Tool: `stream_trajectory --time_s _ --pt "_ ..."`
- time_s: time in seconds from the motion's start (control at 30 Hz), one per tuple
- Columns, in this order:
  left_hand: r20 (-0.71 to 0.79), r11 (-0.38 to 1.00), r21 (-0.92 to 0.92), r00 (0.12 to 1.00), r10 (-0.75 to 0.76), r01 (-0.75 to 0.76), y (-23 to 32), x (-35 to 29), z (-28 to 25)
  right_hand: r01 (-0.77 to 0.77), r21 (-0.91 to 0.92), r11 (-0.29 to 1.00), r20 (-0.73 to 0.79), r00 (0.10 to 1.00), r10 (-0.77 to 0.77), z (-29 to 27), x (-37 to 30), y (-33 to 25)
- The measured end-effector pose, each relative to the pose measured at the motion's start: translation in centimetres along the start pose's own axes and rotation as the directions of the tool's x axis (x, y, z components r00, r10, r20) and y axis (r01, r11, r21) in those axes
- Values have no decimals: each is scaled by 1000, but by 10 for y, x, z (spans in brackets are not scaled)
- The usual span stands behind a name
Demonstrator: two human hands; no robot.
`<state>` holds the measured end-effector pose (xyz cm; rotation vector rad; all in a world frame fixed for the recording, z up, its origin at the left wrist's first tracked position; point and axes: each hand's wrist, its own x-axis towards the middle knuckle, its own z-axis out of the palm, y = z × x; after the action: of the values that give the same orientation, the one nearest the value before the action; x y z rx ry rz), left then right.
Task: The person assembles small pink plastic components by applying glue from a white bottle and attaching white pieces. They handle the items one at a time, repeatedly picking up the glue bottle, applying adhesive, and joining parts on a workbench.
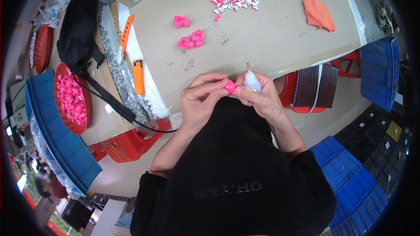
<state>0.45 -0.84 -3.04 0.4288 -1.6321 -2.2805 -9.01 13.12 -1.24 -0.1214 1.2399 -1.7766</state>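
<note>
Close in front of me, at the table's near edge, my left hand (203,98) pinches a small pink plastic piece (230,87) between thumb and fingers. My right hand (261,95) is wrapped round a white squeeze bottle (251,82) with a thin needle tip pointing up and away. The right thumb also touches the pink piece. Farther off on the table lie a single pink figure piece (180,21) and a pair of pink pieces (191,40) side by side. A heap of small pink-and-white parts (235,1) lies at the far side, with one loose pink part (217,18) nearer.
An orange cloth (318,14) lies at the far right of the table (262,35). On the left are an orange cutter knife (125,39), an orange lighter (138,77), a black bag (81,35) and a red tray (86,118) of pink parts. Blue crates (350,179) stand right.
</note>
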Motion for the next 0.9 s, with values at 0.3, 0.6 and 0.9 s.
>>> stream_trajectory --time_s 0.3,0.6,0.9 --pt "-16 999 -8 999 -40 39 2 0 2 -27 70 997 13 1000 26 1 1 -3" --pt "-11 1000 10 1000 -29 30 1 -1 -1 -32 73 997 17 999 31 2 2 -4" --pt "8 1000 19 1000 2 -3 1 -1 -1 -34 81 996 18 999 33 2 2 -4"
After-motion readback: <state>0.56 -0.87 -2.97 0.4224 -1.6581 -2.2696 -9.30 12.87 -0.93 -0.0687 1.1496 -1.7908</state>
